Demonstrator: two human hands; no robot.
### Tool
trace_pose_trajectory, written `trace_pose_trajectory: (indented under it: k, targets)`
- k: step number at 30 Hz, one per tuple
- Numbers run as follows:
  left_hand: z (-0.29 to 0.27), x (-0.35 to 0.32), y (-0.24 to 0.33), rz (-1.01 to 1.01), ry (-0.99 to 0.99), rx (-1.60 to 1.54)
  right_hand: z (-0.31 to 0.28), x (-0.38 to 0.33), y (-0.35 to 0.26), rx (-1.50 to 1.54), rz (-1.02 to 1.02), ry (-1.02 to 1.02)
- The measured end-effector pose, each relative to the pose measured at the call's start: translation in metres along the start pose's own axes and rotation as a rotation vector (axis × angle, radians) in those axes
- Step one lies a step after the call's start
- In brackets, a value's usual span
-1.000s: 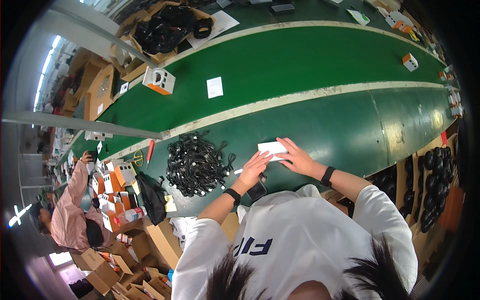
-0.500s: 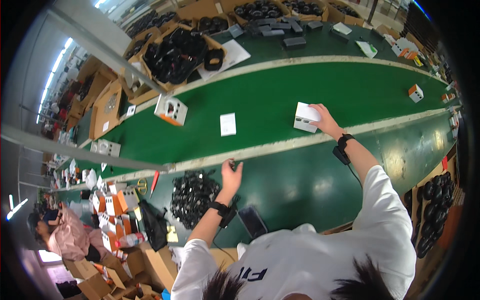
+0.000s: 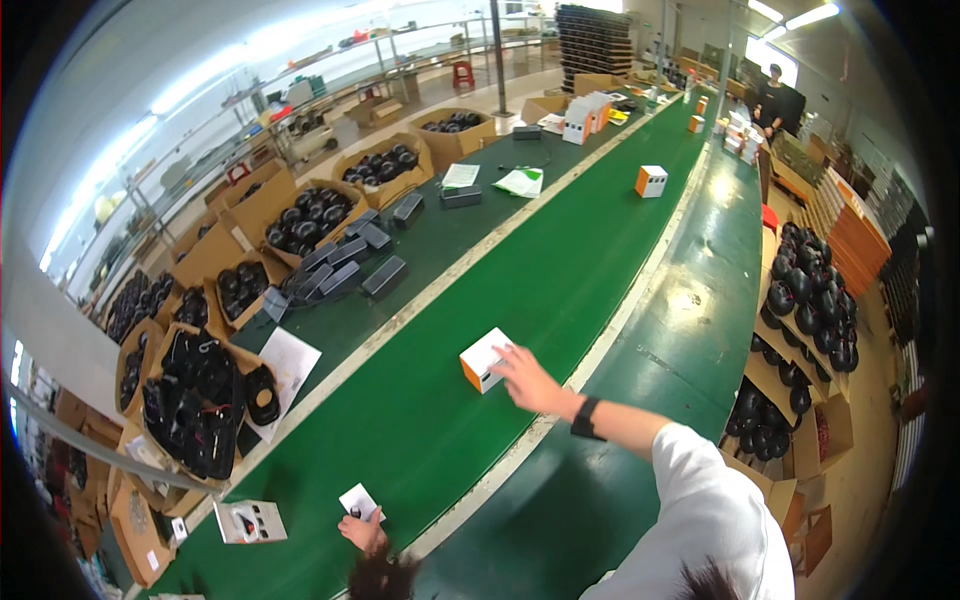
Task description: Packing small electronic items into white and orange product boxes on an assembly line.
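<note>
My right hand [image 3: 528,380] reaches over the green conveyor belt [image 3: 440,420], its fingers spread and touching the right edge of a white and orange box [image 3: 486,361]. Lower left, my left hand [image 3: 364,531] is at a flat white card or leaflet [image 3: 357,497] on the belt. A small black piece [image 3: 355,513] shows between its thumb and fingers, too small to name. Left of that hand lies a white box [image 3: 250,522] with cut-out holes. My hair hides the left wrist.
Farther along the belt stands another white and orange box [image 3: 651,181]. Beyond the belt are dark grey oblong cases [image 3: 384,277] and cartons of round black parts [image 3: 305,220]. A green metal table [image 3: 640,370] runs along the near side. A person [image 3: 770,103] stands far off.
The view has swung to the right and up along the belt. My left hand has moved from above the near table to the card on the belt. My right fingers have spread at the box.
</note>
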State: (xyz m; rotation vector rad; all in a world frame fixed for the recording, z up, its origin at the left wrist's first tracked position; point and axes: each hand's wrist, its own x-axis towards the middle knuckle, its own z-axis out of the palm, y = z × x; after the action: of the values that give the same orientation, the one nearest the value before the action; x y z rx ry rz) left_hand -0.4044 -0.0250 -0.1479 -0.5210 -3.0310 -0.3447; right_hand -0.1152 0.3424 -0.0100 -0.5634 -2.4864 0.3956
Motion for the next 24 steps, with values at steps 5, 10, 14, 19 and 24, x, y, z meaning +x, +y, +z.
trace_pose_trajectory:
  k: [5,10,14,19,24]
  targets:
    - [-0.015,0.0,0.027,-0.187,-0.079,-0.277,0.023,-0.06,-0.084,0.313,0.157,0.013]
    - [-0.043,-0.036,0.045,0.054,-0.223,-0.779,0.054,-0.106,-0.147,0.716,0.22,-0.156]
    - [-0.158,-0.104,0.002,-0.114,-0.642,-0.637,0.038,-0.137,-0.175,0.743,0.356,-0.186]
    - [-0.282,-0.253,-0.165,-0.591,-0.918,-0.268,0.017,-0.188,-0.179,0.728,0.338,-0.362]
    - [-0.294,-0.457,-0.3,-1.304,-0.693,-0.31,0.015,-0.205,-0.18,0.729,0.327,-0.474]
